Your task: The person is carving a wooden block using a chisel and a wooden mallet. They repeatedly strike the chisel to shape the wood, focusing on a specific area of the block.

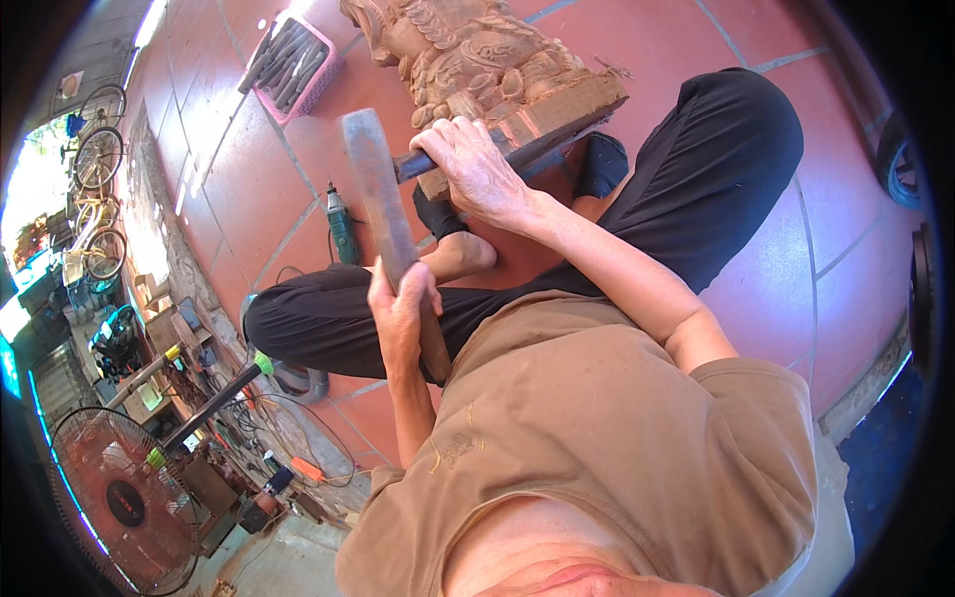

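Left hand (401, 316) fingers clamped round the handle of a wooden mallet (383, 214), its flat head raised upright above the lap. Right hand (477, 169) fingers wrapped tight on a dark chisel (416, 165), held against the base of a carved wooden statue (482, 55) on the red tiled floor (716, 40). Crossed legs in black trousers (716, 189) crowd the statue's base. Green power tool (342, 227) lies just left of the feet. Pink basket (296, 62) of chisels sits further up. Fan (124, 502) and workshop clutter at far left.
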A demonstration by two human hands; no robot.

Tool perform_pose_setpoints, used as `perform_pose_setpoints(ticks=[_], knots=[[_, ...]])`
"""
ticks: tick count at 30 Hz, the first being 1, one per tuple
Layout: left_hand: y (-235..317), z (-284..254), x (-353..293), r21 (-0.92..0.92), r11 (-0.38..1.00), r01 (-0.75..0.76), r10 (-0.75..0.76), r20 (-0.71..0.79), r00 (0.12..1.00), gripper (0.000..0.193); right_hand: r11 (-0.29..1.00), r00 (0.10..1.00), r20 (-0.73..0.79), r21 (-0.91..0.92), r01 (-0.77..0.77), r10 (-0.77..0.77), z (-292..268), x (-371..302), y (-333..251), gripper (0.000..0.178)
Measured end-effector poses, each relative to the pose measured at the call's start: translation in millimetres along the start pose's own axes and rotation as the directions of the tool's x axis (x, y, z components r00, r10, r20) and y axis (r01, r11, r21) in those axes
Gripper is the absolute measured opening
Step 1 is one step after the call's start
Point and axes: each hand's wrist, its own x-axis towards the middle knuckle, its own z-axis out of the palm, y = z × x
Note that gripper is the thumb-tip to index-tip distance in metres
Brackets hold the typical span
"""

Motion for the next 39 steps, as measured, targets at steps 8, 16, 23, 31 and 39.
perform_pose_setpoints(ticks=[8, 16, 23, 31, 39], knots=[[7, -5, -6, -0.093, 0.979, -0.181, 0.166, -0.15, 0.975, 0.031, 0.999, 1.0, -0.006, 0.038, -0.001, 0.002, -3, 2, 2, 0.044], [-2, 5, 5, 0.037, 0.996, -0.076, 0.076, -0.019, 0.997, 0.028, 1.0, 1.0, 0.009, -0.003, 0.03, -0.03, 5, -3, 7, 0.045], [14, -5, -2, -0.16, 0.948, -0.277, 0.23, -0.258, 0.938, 0.029, 1.0, 0.999, 0.039, -0.017, -0.001, 0.002, -2, -4, 4, 0.045], [-2, 1, 3, -0.061, 0.998, -0.019, 0.019, -0.011, 1.0, 0.028, 0.999, 0.998, 0.068, -0.033, 0.008, -0.006, -5, -3, 3, 0.043], [-2, -17, 9, -0.134, 0.988, -0.081, 0.067, -0.104, 0.992, 0.029, 0.984, 0.993, 0.082, -0.15, 0.096, -0.084, 7, -5, 8, 0.041]])
